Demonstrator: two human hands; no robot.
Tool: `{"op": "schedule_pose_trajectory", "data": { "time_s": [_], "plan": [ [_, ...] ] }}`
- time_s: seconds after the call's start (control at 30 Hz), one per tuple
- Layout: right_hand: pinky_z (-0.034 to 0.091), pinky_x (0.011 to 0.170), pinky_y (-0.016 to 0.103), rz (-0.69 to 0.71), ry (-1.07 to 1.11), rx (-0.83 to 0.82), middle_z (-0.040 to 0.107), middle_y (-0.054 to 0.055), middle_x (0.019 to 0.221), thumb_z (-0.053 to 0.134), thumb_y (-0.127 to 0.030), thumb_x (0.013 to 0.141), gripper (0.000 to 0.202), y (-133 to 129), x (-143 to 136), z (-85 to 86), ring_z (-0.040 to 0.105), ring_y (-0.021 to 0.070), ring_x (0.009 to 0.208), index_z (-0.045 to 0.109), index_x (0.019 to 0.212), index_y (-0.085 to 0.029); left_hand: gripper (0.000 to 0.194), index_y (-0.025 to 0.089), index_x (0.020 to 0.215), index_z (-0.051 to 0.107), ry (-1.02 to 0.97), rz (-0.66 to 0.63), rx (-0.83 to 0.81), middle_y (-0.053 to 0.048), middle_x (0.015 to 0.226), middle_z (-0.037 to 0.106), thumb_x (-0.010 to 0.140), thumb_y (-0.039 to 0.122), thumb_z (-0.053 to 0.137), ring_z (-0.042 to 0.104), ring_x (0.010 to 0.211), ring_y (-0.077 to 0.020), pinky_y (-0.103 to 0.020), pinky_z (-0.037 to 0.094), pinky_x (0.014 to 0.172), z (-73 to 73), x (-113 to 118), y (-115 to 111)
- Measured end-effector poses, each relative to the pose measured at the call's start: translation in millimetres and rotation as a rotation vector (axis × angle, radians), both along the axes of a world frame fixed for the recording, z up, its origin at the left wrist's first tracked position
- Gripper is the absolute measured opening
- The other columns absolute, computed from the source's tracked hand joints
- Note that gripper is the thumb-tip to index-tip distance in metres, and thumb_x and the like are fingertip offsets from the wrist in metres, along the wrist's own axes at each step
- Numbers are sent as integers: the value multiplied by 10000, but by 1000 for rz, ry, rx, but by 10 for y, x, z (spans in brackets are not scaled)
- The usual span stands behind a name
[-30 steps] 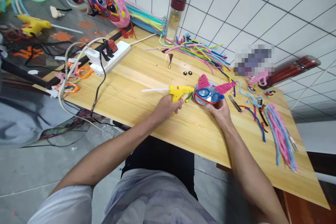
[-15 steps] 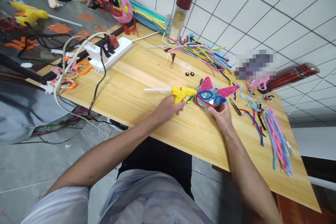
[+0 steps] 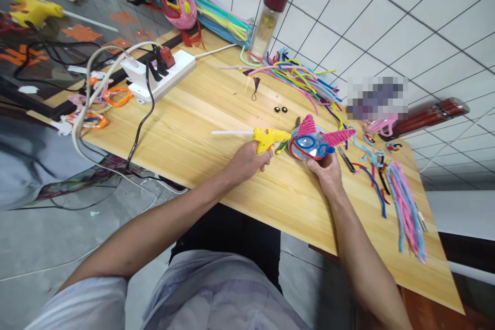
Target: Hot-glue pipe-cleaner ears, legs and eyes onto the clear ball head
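My left hand [image 3: 253, 157] is wrapped round the handle of a yellow hot glue gun [image 3: 266, 138], with a white glue stick [image 3: 231, 132] poking out of its back. The gun's nozzle points right and meets the left edge of a clear plastic mask [image 3: 314, 150], or looks very close to it. Blue pipe-cleaner rings, a red outline and pink ears [image 3: 340, 137] decorate this mask. My right hand [image 3: 328, 172] grips its lower right side, thumb in front and the other fingers mostly hidden behind. Two small black-and-white eye pieces [image 3: 280, 110] lie just beyond on the wooden table [image 3: 232, 185].
A white power strip [image 3: 170, 77] with trailing cables sits at the left. Loose pipe cleaners [image 3: 297, 77] and a glass bottle [image 3: 267, 23] are at the back. Rightward lie a knife-like tool [image 3: 347, 160], pink and blue pipe cleaners [image 3: 408, 211] and a red flask [image 3: 433, 117].
The view has shifted slightly. My hands, the glue gun and the mask keep nearly the same positions relative to each other.
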State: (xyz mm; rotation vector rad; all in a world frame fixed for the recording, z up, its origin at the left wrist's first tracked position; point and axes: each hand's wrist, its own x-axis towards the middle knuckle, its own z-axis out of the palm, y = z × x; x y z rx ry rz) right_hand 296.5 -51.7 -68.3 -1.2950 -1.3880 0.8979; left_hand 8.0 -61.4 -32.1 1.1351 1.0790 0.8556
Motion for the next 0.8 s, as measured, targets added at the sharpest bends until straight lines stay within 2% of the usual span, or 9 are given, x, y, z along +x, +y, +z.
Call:
{"op": "schedule_pose_trajectory", "data": {
  "time_s": [0.4,0.8],
  "plan": [
    [496,1216,537,-11,-12,-16,761,90,1370,995,-514,678,709,-7,-4,4,694,330,1319,660,1253,-270,146,187,821,608,23,-29,24,42,668,613,943,267,618,585,569,-105,-233,451,582,-91,16,21],
    [504,1206,528,4,-26,8,756,87,1377,986,-521,688,710,8,14,-20,681,334,1342,653,1265,-276,121,196,824,593,87,-43,52,53,614,577,935,246,592,583,573,-124,-241,432,595,3,-11,-2]
  ]
}}
